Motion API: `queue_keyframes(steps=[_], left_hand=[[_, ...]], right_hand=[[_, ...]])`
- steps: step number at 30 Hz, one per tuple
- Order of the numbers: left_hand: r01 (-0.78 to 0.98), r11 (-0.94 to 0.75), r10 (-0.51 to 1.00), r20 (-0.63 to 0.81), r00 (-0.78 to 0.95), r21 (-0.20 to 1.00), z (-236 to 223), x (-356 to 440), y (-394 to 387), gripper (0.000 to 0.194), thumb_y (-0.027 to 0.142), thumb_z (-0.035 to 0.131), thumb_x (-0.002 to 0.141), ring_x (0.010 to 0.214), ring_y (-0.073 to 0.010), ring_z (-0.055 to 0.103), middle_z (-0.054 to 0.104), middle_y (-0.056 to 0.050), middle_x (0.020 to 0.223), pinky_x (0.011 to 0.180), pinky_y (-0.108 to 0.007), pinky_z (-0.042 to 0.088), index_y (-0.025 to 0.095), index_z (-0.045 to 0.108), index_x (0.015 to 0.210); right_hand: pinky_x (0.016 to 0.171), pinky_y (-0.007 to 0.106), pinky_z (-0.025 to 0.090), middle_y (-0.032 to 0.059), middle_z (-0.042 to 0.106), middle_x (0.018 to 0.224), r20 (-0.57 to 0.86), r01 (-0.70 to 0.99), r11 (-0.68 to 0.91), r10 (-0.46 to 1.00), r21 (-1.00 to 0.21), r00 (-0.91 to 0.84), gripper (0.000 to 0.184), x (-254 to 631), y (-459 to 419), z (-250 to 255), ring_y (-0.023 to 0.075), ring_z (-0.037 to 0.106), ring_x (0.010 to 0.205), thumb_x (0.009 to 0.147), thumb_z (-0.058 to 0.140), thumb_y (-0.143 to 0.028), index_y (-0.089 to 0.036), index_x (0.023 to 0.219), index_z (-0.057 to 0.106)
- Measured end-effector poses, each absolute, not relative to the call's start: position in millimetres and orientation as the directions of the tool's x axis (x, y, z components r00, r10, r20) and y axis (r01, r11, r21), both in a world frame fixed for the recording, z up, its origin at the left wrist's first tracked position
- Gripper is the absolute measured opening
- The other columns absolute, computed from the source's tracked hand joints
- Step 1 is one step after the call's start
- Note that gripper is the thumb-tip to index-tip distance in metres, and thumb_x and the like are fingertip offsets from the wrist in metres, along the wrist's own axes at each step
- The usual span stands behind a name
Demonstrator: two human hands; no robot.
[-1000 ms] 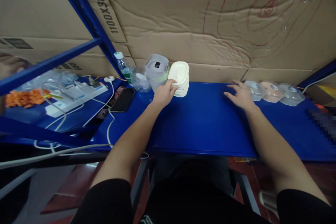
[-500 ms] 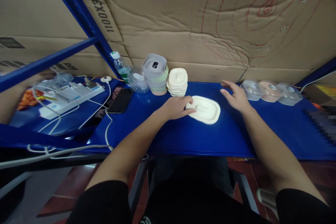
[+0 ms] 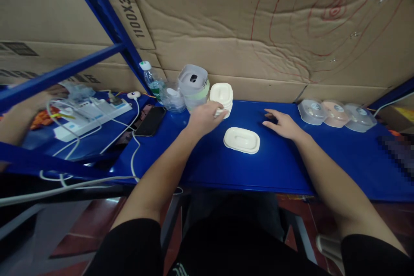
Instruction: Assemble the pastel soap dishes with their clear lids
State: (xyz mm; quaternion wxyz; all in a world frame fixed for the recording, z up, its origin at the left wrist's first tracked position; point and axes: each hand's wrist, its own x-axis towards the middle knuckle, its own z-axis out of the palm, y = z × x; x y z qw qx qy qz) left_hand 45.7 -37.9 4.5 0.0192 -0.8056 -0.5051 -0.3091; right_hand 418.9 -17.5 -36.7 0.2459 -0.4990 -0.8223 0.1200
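Cream lid [image 3: 242, 140] lowered onto blue table [image 3: 274, 166]; cardboard [image 3: 200, 21] behind.

"How does the loose cream piece [image 3: 242, 139] look on your feed?"

"I see it lying flat on the blue table [image 3: 278, 159], a shallow oblong with rounded corners and a rim all round. Its long side runs across my view, the right end turned slightly nearer."

"And its middle?"

"A long moulded shape. From here I can't tell whether it's raised or sunken."

"The cream stack [image 3: 221, 91]?"

"I make out similar pieces piled one on another, further back and to the left, apart from the loose one. The top one shows the same central moulding. The lower left is hidden from me, so I can't count them."
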Motion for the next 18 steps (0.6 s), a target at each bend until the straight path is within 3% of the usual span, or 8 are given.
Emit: queue_keyframes(steps=[3,6,8,14,18], left_hand=[[0.858,-0.374,0.676,0.737,-0.007,0.352,14,19,-26,0.035,0.043,0.063,0.102,0.126,-0.0305,0.062,0.064,-0.014,0.133,0.103,-0.045,0.053,0.021,0.07,0.127],[0.861,-0.303,0.647,0.751,-0.128,0.408,14,-6,-14,0.051,0.044,0.071,0.097,0.139,-0.0345,0.053,0.05,-0.014,0.15,0.109,-0.05,0.052,0.024,0.062,0.142],[0.853,-0.283,0.676,0.722,-0.147,0.439,10,-17,-7,0.051,0.042,0.073,0.095,0.14,-0.0365,0.052,0.049,-0.016,0.15,0.11,-0.052,0.052,0.025,0.061,0.142],[0.815,-0.297,0.673,0.715,-0.191,0.497,-1,-24,7,0.027,0.034,0.075,0.093,0.14,-0.0331,0.055,0.059,-0.014,0.139,0.117,-0.053,0.049,0.026,0.065,0.117],[0.783,-0.293,0.667,0.704,-0.244,0.549,2,-22,8,0.025,0.031,0.078,0.09,0.143,-0.0351,0.052,0.057,-0.014,0.141,0.119,-0.055,0.046,0.024,0.065,0.11]], right_hand=[[0.107,0.059,0.058,0.0133,0.076,0.136,0.274,0.769,0.48,0.876,-0.423,-0.397,0.064,417,-18,-36,0.036,0.074,0.123,0.096,0.066,-0.059,-0.025,0.15,0.061],[0.107,0.061,0.058,0.0135,0.074,0.14,0.265,0.775,0.503,0.864,-0.383,-0.429,0.059,416,-17,-36,0.0369,0.073,0.125,0.096,0.066,-0.058,-0.024,0.144,0.066],[0.108,0.062,0.057,0.0128,0.074,0.14,0.265,0.778,0.518,0.854,-0.356,-0.448,0.056,416,-16,-37,0.0375,0.073,0.125,0.096,0.066,-0.057,-0.024,0.141,0.069],[0.109,0.064,0.056,0.0129,0.074,0.14,0.252,0.782,0.534,0.844,-0.321,-0.473,0.053,417,-13,-39,0.0387,0.07,0.129,0.097,0.065,-0.058,-0.024,0.137,0.072],[0.108,0.065,0.055,0.0116,0.075,0.139,0.251,0.781,0.54,0.84,-0.312,-0.481,0.051,418,-13,-39,0.0389,0.07,0.129,0.097,0.065,-0.057,-0.026,0.137,0.072]])
